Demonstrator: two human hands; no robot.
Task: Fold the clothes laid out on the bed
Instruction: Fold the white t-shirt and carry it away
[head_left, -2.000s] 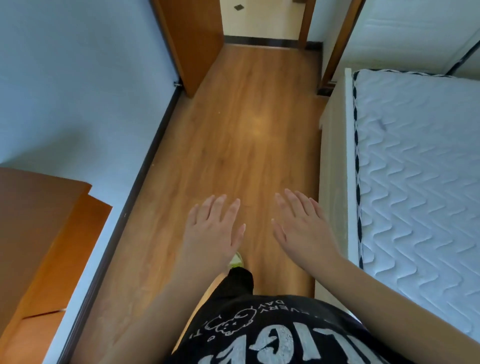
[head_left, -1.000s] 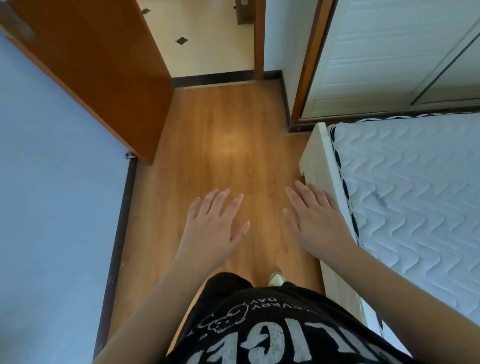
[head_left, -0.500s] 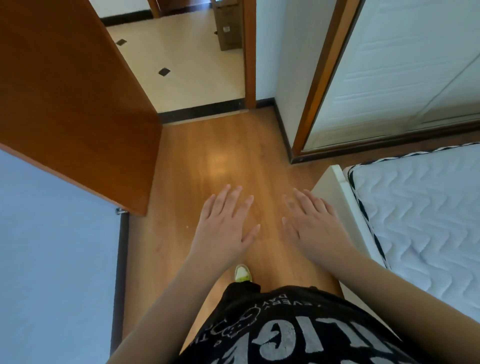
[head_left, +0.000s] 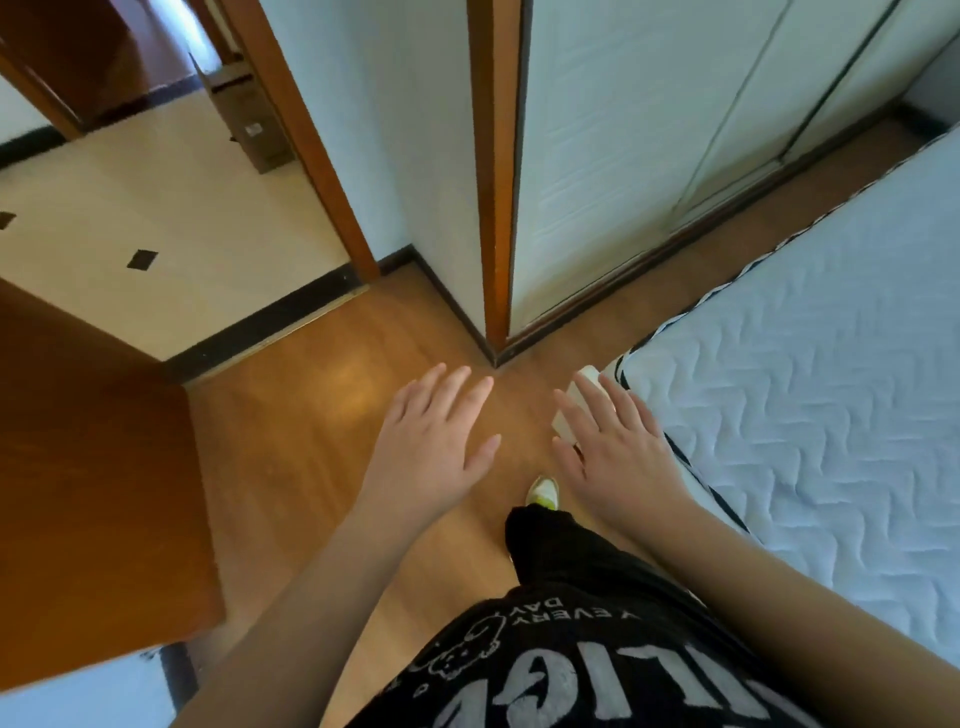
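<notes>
Illumination is bright, even and daylight-like, with a soft warm glare patch on the glossy orange-brown wooden floor (head_left: 353, 395) ahead of the hands, and the pale cream tiled floor beyond the doorway (head_left: 171, 218) reads brightest. Shadows are faint and diffuse: a dull band falls along the dark skirting at the white wall corner (head_left: 447, 291), and the brown wooden door panel (head_left: 88, 467) at left is shaded. Wide-angle distortion splays the door frames outward toward the frame edges; focus is moderate, with soft compression blur on the upper corners and the quilted white mattress (head_left: 810, 405) stitching.
</notes>
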